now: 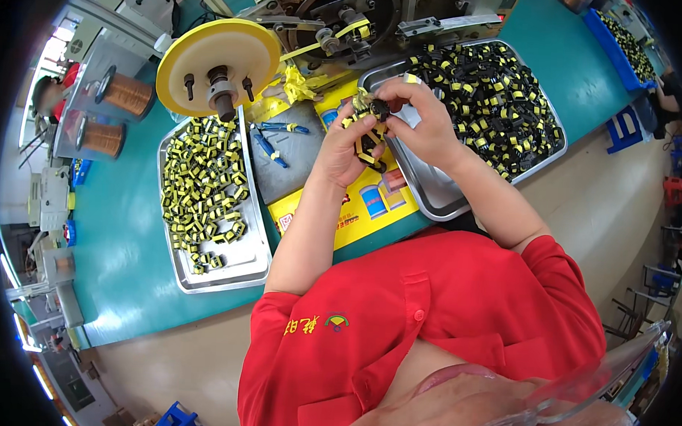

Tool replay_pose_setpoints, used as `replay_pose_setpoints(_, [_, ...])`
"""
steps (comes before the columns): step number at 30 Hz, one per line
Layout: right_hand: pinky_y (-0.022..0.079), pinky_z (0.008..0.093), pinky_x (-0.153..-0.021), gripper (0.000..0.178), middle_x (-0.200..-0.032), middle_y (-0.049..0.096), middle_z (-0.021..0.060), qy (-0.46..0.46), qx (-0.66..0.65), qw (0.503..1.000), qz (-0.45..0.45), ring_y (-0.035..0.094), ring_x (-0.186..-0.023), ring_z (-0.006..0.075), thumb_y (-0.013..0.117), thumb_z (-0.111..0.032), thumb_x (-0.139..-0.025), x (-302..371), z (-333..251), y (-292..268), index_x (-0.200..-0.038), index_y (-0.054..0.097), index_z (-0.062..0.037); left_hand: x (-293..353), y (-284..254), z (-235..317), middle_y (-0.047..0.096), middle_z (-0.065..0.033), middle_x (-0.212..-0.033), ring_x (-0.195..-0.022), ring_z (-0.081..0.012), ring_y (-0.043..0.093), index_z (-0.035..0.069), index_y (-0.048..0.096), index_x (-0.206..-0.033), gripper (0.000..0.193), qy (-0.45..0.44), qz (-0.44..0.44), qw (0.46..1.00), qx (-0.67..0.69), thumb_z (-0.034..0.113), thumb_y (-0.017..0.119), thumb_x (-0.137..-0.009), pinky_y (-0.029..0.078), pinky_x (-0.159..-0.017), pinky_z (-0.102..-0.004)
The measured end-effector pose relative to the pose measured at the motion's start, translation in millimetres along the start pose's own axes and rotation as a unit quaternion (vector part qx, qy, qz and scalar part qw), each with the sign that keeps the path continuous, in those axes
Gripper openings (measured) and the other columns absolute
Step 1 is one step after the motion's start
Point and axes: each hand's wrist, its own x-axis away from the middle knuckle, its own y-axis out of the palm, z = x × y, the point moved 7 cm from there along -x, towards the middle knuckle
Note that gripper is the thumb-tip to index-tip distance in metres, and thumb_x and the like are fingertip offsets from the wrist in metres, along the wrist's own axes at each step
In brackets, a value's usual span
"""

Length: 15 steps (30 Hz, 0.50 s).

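My left hand (343,149) is curled around several small black coil bobbins (368,145) wrapped in yellow tape. Close against it, my right hand (427,126) has its thumb and fingers closed on a black bobbin (379,108) at the top of that bunch. Fingers partly cover both grips. Below and right of the hands lies a metal tray (437,201), its far part heaped with black and yellow bobbins (502,106). Another metal tray (241,269), on the left, holds more yellow-taped bobbins (203,182).
A large yellow tape reel (218,66) stands before a winding machine (348,22), with crumpled yellow tape (297,84) beside it. Blue-handled hand tools (269,150) rest on a grey plate (290,174). Copper wire spools (127,94) stand left on the green table (123,228).
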Motion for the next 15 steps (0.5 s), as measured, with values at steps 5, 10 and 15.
replay_pose_setpoints(5, [0.048,0.0239,-0.066,0.033,-0.101,0.055,0.0072,-0.005,-0.013,1.000,-0.002,0.055,-0.076,0.0132,0.060,0.011,-0.067,0.7,1.6,0.2,-0.096,0.056,-0.0045,-1.0,0.8,-1.2,0.060,-0.0063,-0.092,-0.077,-0.0181,0.061,0.009,0.049,-0.113,0.033,-0.007,-0.008,1.000,0.003,0.010,0.061,-0.083,0.043,-0.046,-0.0245])
replay_pose_setpoints(10, [0.048,0.0238,-0.064,0.031,-0.098,0.055,0.0065,-0.005,-0.005,1.000,0.002,0.055,-0.074,0.0124,0.063,0.009,-0.068,2.0,2.7,0.0,-0.095,0.056,-0.0040,-0.1,0.8,-1.9,0.060,-0.0053,-0.092,-0.076,-0.0170,0.060,0.010,0.051,-0.111,0.030,-0.012,0.004,1.000,0.002,0.013,0.061,-0.083,0.043,-0.046,-0.0245])
replay_pose_setpoints(15, [0.046,0.0238,-0.065,0.030,-0.094,0.055,0.0052,0.016,-0.004,1.000,-0.009,0.054,-0.073,0.0115,0.067,0.006,-0.068,3.5,7.7,1.1,-0.094,0.055,-0.0035,-0.3,-0.9,-3.9,0.060,-0.0044,-0.091,-0.075,-0.0165,0.060,0.010,0.052,-0.110,0.029,-0.017,0.004,1.000,0.008,0.016,0.061,-0.084,0.043,-0.046,-0.0246])
